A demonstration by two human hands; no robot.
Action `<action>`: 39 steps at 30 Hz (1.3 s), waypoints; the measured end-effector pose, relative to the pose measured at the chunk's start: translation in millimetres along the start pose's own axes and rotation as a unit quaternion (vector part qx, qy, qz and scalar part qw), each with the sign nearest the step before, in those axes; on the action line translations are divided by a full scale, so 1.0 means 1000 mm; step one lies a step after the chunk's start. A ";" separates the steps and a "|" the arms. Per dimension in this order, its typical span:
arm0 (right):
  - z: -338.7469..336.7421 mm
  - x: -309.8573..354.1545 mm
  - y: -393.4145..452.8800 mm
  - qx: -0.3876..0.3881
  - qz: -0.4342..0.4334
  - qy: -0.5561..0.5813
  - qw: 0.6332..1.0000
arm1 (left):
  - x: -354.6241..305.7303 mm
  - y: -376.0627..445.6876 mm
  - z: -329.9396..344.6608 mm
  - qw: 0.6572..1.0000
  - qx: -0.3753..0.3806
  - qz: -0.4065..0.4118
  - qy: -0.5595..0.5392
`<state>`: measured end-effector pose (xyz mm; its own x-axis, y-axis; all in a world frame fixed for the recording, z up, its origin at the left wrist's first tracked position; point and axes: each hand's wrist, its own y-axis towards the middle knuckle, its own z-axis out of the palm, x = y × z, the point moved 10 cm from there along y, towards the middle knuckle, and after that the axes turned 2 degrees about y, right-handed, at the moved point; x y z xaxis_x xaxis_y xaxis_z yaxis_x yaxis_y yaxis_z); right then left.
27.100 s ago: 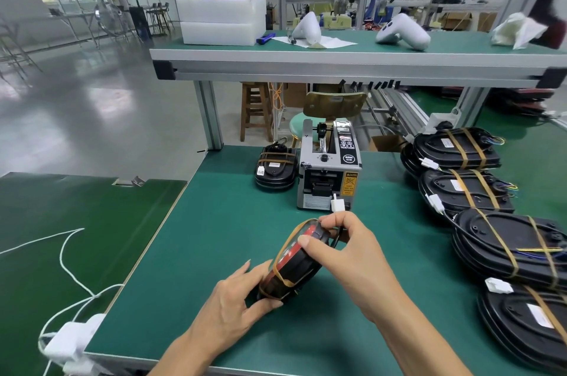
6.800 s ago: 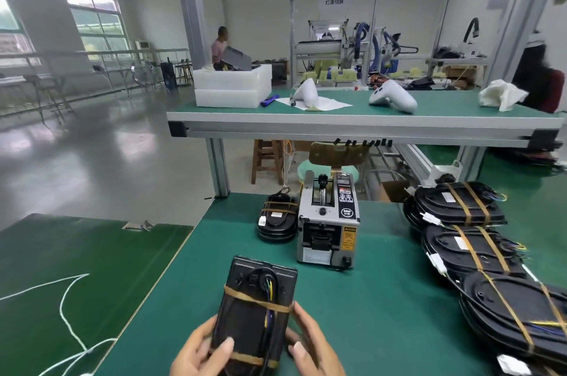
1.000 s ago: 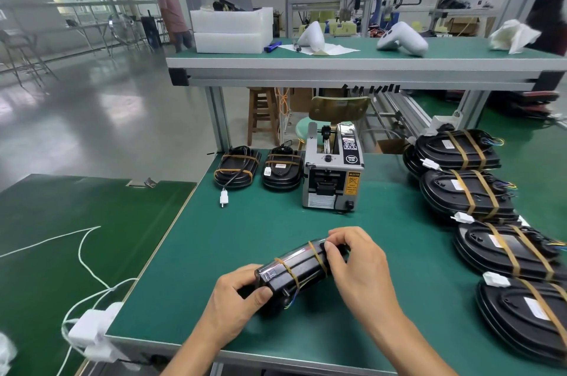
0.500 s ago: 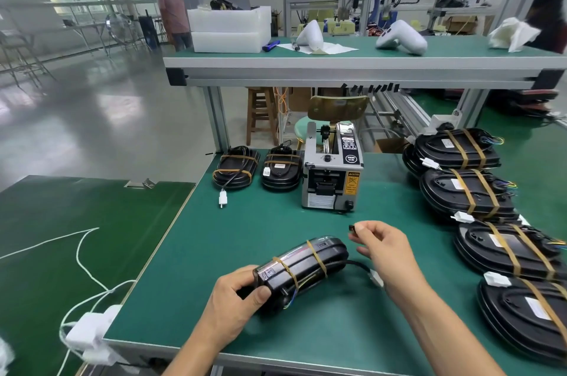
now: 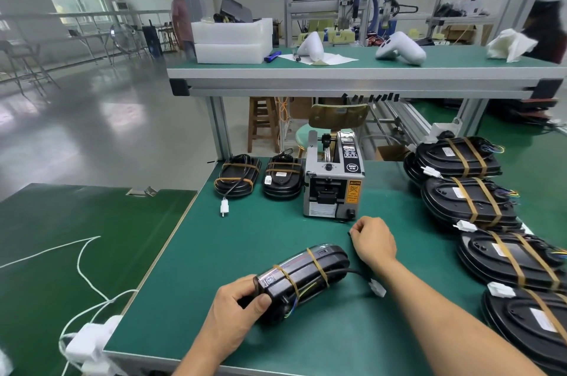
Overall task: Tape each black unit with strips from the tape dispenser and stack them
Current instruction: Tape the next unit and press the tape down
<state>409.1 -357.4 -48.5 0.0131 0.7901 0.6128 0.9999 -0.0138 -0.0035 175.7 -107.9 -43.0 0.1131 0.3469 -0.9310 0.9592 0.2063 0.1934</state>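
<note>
Gripping the near end of the black unit [image 5: 302,279], the left hand [image 5: 236,311] curls round it; the right hand [image 5: 372,240], beside its far end, pinches something small and dark.

Head view, looking forward-down, close over bench [image 5: 233,240]

white foam boxes [image 5: 232,39] and white shells [image 5: 401,52] on upper shelf [image 5: 352,73]

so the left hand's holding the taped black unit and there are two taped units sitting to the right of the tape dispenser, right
Not quite. In the head view the two taped units sit to the left of the tape dispenser, not its right. The left hand does hold the taped black unit.
</note>
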 end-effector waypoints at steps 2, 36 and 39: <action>-0.002 0.004 -0.002 -0.013 -0.016 -0.007 1.000 | -0.001 0.000 0.000 1.000 0.001 0.001 0.000; -0.025 -0.006 -0.010 -0.036 -0.023 0.167 0.985 | 0.004 0.001 0.001 1.000 0.006 -0.007 -0.017; -0.024 0.019 -0.014 -0.022 -0.053 0.202 0.978 | 0.003 0.001 0.001 1.000 0.004 -0.007 -0.015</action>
<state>395.2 -356.6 -18.1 -0.1028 0.4826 0.8698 0.9942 0.0219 0.1054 177.0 -107.1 -46.2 0.1064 0.3160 -0.9428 0.9630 0.2035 0.1769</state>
